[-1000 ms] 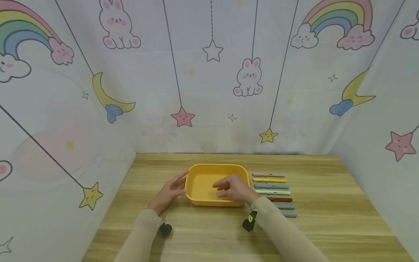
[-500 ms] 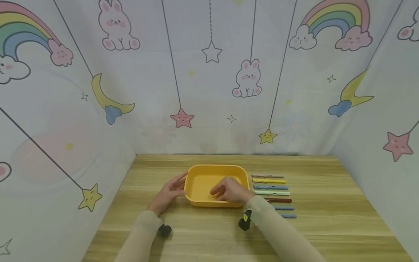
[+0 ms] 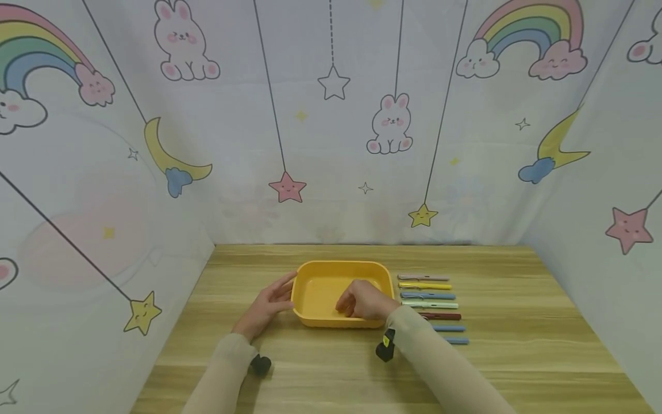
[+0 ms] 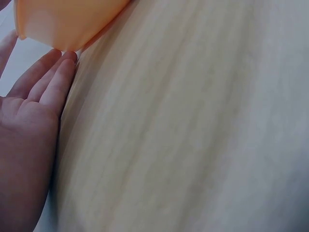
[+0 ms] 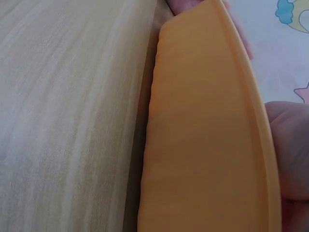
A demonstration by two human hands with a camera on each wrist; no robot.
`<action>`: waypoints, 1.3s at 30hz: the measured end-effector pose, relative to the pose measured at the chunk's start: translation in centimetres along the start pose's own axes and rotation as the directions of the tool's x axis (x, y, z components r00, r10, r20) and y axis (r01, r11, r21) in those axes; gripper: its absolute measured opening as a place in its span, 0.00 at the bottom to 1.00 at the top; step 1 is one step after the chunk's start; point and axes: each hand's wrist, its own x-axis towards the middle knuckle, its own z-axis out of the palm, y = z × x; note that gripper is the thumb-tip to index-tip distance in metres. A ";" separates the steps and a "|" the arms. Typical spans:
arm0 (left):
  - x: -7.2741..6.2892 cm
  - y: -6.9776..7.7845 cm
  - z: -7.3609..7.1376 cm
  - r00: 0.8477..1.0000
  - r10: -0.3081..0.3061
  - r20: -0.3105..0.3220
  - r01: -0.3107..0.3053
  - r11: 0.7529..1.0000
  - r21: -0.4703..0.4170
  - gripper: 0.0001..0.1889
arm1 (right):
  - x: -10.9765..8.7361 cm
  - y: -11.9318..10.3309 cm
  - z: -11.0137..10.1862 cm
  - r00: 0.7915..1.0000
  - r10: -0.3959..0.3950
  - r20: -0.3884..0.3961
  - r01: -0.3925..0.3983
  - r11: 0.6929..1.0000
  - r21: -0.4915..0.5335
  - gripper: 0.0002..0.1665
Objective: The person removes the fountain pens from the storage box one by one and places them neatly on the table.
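Note:
A yellow rectangular tray (image 3: 318, 287) sits on the wooden table. My left hand (image 3: 265, 307) rests at its left side, fingers extended and fingertips touching its outer wall; in the left wrist view those fingers (image 4: 55, 89) meet the tray's side (image 4: 67, 21). My right hand (image 3: 366, 300) reaches over the front rim into the right half of the tray, its fingers bent downward. Whatever lies under its fingertips is hidden by the hand. The right wrist view shows the tray's outer front wall (image 5: 203, 116), with part of the right hand (image 5: 292, 150) beyond the rim.
Several pens lie in a column right of the tray, among them a yellow pen (image 3: 425, 286), a pale green pen (image 3: 431, 305) and a dark red pen (image 3: 445, 316). My right sleeve (image 3: 439, 351) covers the ends of the nearest ones. Patterned cloth walls (image 3: 331, 218) enclose the table.
My right hand has lowered into the tray and its fingers have curled in, where they were spread above it before. The left hand stays against the tray's side.

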 end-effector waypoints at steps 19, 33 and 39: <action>0.1 -0.2 0.0 1.000 -0.008 -0.006 0.008 1.000 -0.003 0.39 | 0.6 -0.2 0.0 1.000 0.018 -0.002 -0.018 0.995 -0.102 0.25; 0.0 -0.2 0.0 1.000 0.009 0.004 -0.009 1.000 0.005 0.39 | 0.8 0.3 -0.4 0.997 -0.059 0.042 0.064 0.988 -0.138 0.19; 0.0 0.0 0.1 1.000 0.004 0.001 -0.004 1.000 0.012 0.39 | 1.0 0.7 -0.2 0.999 -0.047 0.025 0.050 0.987 -0.153 0.22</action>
